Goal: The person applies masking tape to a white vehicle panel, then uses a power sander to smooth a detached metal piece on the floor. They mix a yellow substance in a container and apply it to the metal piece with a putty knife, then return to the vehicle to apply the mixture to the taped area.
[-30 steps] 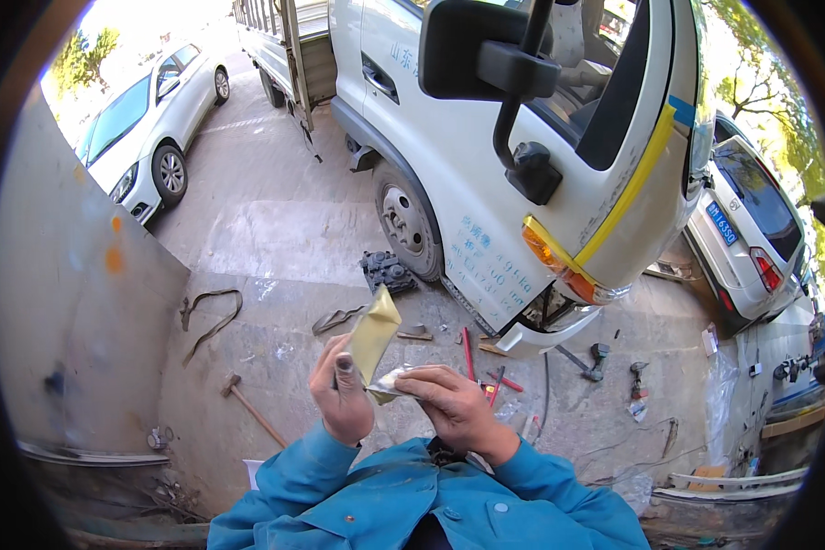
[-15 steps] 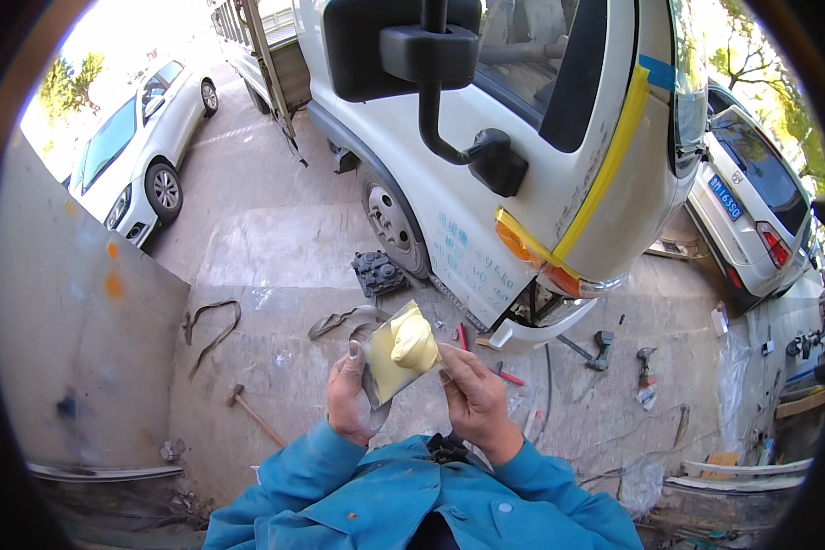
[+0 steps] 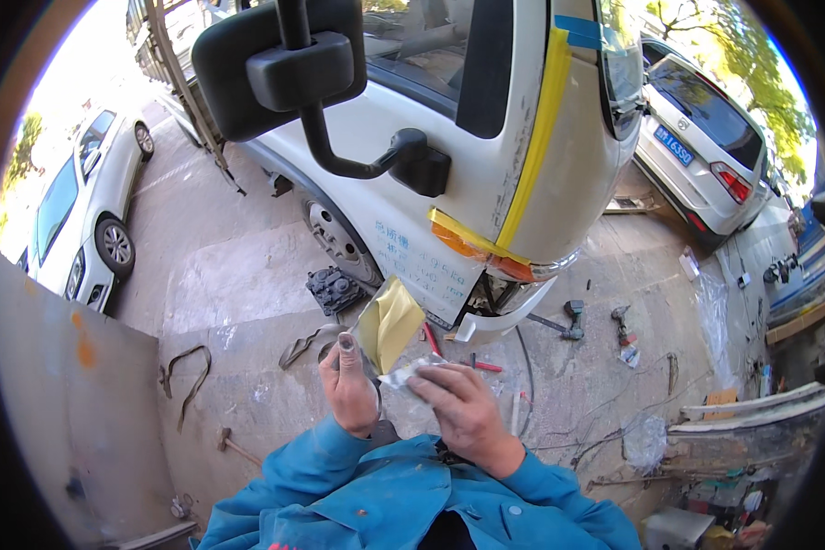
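My left hand (image 3: pixel 350 390) is closed on the lower edge of a thin flat mixing board (image 3: pixel 368 332), its thumb pointing up. Soft yellow putty (image 3: pixel 397 323) covers much of the tilted board. In my right hand (image 3: pixel 472 412) is a pale grey, thin-bladed spreader (image 3: pixel 400 373), its blade at the board's lower corner. My right fingers lie over the spreader and hide part of it. Both hands are held in front of my blue jacket.
A white truck cab (image 3: pixel 412 229) with yellow masking tape (image 3: pixel 533 142) and a black mirror (image 3: pixel 280 73) stands ahead. On the ground lie a dark mechanical part (image 3: pixel 335 291), a hammer (image 3: pixel 238 446), a strap (image 3: pixel 191 385) and a cordless drill (image 3: pixel 573 321). A grey panel (image 3: pixel 73 412) rises at left.
My view has shifted, so the truck appears further left. The putty, a rounded lump before, now lies flatter and folded. My right hand has come lower, and the spreader now shows.
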A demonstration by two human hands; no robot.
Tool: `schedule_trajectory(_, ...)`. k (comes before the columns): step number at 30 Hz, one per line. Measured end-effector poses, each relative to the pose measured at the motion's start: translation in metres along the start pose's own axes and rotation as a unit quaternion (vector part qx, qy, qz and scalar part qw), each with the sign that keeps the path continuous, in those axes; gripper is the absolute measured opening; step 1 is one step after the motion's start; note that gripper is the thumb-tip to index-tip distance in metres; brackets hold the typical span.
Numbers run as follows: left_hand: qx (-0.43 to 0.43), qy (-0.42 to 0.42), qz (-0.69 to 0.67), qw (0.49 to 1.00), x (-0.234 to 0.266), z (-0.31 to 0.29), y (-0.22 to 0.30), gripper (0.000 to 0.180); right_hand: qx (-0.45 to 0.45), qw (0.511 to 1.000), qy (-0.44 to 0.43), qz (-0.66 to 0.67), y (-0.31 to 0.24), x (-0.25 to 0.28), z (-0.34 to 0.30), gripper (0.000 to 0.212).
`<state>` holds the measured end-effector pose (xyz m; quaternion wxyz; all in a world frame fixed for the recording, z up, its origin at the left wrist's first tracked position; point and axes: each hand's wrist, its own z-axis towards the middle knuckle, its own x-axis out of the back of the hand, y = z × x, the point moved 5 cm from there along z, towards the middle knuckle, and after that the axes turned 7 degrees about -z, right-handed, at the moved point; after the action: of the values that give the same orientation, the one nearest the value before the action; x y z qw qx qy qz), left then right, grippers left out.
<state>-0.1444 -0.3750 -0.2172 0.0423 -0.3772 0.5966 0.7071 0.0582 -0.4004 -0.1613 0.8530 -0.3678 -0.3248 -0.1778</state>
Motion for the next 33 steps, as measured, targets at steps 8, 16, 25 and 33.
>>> schedule_trajectory(8,-0.263,-0.317,0.261,0.873,-0.056,0.013,0.043,0.042,-0.165,0.972,0.142,0.09,-0.01,0.013,0.035,0.04)
schedule_trajectory(16,-0.073,-0.299,0.123,0.944,-0.028,0.063,0.038,0.052,-0.131,0.989,0.072,0.015,-0.025,-0.018,0.024,0.042)
schedule_trajectory(25,0.336,-0.257,-0.164,0.891,0.007,0.059,-0.003,0.054,-0.274,0.853,0.35,0.275,-0.027,-0.033,0.032,0.037)
schedule_trajectory(33,0.329,-0.263,-0.182,0.889,0.017,0.082,0.002,0.054,-0.18,0.944,0.213,-0.174,-0.044,-0.02,0.041,0.042)
